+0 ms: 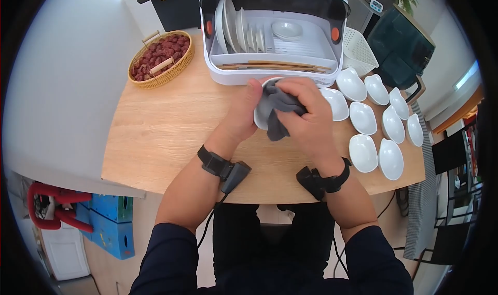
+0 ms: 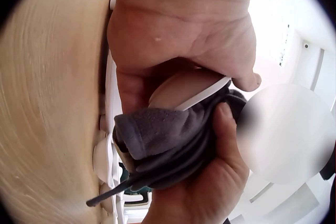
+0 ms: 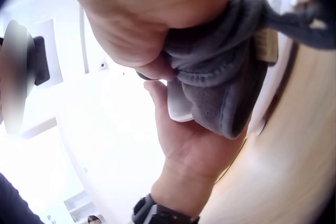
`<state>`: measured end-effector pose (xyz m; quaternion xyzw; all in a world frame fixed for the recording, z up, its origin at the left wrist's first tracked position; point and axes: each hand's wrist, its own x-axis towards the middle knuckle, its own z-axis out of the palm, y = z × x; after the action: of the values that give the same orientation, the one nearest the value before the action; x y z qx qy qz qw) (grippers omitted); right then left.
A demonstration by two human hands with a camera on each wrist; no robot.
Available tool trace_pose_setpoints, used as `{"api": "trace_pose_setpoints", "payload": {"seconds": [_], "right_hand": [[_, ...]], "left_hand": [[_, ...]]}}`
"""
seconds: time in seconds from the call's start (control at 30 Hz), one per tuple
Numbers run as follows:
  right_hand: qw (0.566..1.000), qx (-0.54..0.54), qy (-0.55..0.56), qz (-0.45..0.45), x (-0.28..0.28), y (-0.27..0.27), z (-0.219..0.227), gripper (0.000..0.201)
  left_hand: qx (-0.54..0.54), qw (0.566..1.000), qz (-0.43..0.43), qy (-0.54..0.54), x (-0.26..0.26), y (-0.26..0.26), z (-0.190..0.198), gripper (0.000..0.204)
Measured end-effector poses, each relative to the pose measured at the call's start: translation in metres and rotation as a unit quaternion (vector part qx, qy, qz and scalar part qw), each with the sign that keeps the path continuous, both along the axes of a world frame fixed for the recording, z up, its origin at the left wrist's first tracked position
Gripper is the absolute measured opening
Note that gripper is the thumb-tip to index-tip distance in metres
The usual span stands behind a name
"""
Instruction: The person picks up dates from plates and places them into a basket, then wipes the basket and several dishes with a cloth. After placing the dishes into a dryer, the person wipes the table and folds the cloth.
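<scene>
Left hand (image 2: pixel 181 37): nearest the lens in its own wrist view, fingers and thumb curved round the outside of a white bowl (image 1: pixel 264 110).
Right hand (image 1: pixel 312 111): fingers gathered on a grey cloth (image 1: pixel 277 100), gripping it against the bowl; the folds hide some fingertips, so I can't tell how each sits.
Bowl: held above the table (image 1: pixel 161 121) between both hands, tipped, its mouth toward the right hand.
Step in hand: wiping the bowl's inside, I'd judge.
Next move calls for: the left fingers to turn the bowl a little while the cloth keeps light pressure; a loose grip could let smooth china slip.
Other bowls (image 1: pixel 363 118): on the table, spread from two to four o'clock of the held one.
Dish box (image 1: pixel 228 77): at twelve o'clock, lid raised, plates (image 1: pixel 241 30) upright in its left part.
Wicker basket (image 1: pixel 192 51): ten o'clock, full of dark red fruit (image 1: pixel 163 55).
</scene>
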<state>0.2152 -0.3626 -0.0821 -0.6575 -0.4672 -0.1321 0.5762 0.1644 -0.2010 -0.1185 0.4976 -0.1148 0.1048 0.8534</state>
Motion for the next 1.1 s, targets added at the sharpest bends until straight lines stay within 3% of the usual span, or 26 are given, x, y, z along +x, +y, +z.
{"api": "trace_pose_setpoints", "payload": {"seconds": [0.1,0.13,0.2,0.23,0.27,0.33,0.37,0.4,0.47,0.53,0.6,0.63,0.7,0.73,0.8,0.87,0.93,1.0,1.03,1.07,1.1], "right_hand": [[0.985,-0.025,0.117,0.122,-0.005,0.001,-0.002,0.036],[0.985,-0.025,0.116,0.122,-0.001,-0.003,0.0,0.036],[0.921,-0.219,0.198,0.253,0.01,-0.015,0.007,0.038],[0.901,-0.312,0.152,0.259,0.008,-0.02,0.017,0.034],[0.902,-0.311,0.148,0.26,0.01,-0.023,0.018,0.034],[0.912,-0.191,0.258,0.257,0.013,-0.027,0.018,0.033],[0.912,-0.079,0.314,0.251,0.017,-0.029,0.019,0.035],[0.88,0.027,0.395,0.263,0.02,-0.031,0.018,0.036],[0.901,0.155,0.37,0.166,0.021,-0.021,0.018,0.033],[0.915,0.13,0.353,0.149,0.02,-0.011,0.002,0.032],[0.927,0.107,0.336,0.129,0.013,-0.005,-0.003,0.032],[0.956,0.09,0.251,0.119,0.01,-0.003,-0.001,0.033],[0.99,0.044,0.107,0.083,-0.001,-0.004,0.004,0.034],[0.99,0.044,0.107,0.085,-0.002,-0.002,0.003,0.034],[0.991,0.087,-0.086,0.058,-0.003,0.001,0.002,0.036],[0.992,0.072,-0.086,0.066,0.0,-0.003,0.002,0.039],[0.993,0.056,-0.083,0.069,0.0,-0.004,0.002,0.042],[0.958,0.104,0.209,0.164,-0.004,0.0,0.001,0.049],[0.937,0.085,0.298,0.161,-0.005,-0.002,-0.003,0.053],[0.937,0.089,0.298,0.159,-0.005,0.001,-0.005,0.053],[0.874,0.125,0.424,0.202,-0.006,0.007,-0.005,0.054]], "left_hand": [[-0.012,1.0,-0.003,0.017,-0.001,-0.001,-0.004,0.091],[-0.02,0.999,0.003,0.024,-0.004,0.002,-0.002,0.085],[-0.03,0.999,0.011,0.03,-0.005,0.007,0.002,0.08],[-0.063,0.997,0.039,0.021,-0.003,0.01,0.005,0.074],[-0.094,0.993,0.069,0.01,-0.002,0.014,0.008,0.068],[-0.075,0.995,0.069,-0.008,-0.005,0.025,0.011,0.068],[-0.086,0.995,0.044,-0.006,-0.005,0.029,0.012,0.068],[-0.097,0.995,0.019,-0.005,-0.005,0.03,0.013,0.069],[-0.13,0.991,0.011,0.001,-0.002,0.029,0.008,0.066],[-0.16,0.987,-0.003,0.011,0.001,0.022,0.005,0.063],[-0.1,0.993,0.037,0.043,0.0,0.012,0.003,0.051],[-0.041,0.993,0.085,0.069,0.001,0.008,0.004,0.048],[-0.035,0.993,0.098,0.048,0.006,0.007,-0.001,0.045],[-0.027,0.993,0.11,0.028,0.007,0.006,-0.003,0.043],[-0.005,0.991,0.122,0.046,0.006,-0.001,-0.005,0.038],[0.251,0.952,0.169,-0.048,0.002,-0.014,-0.006,0.033],[0.214,0.962,0.164,-0.037,0.012,-0.018,-0.019,0.033],[0.178,0.971,0.158,-0.028,0.012,-0.023,-0.017,0.034],[0.226,0.933,0.278,0.015,0.002,-0.027,-0.003,0.037],[0.27,0.877,0.394,0.056,-0.003,-0.027,0.006,0.04],[0.273,0.877,0.392,0.055,-0.003,-0.024,0.007,0.04]]}}
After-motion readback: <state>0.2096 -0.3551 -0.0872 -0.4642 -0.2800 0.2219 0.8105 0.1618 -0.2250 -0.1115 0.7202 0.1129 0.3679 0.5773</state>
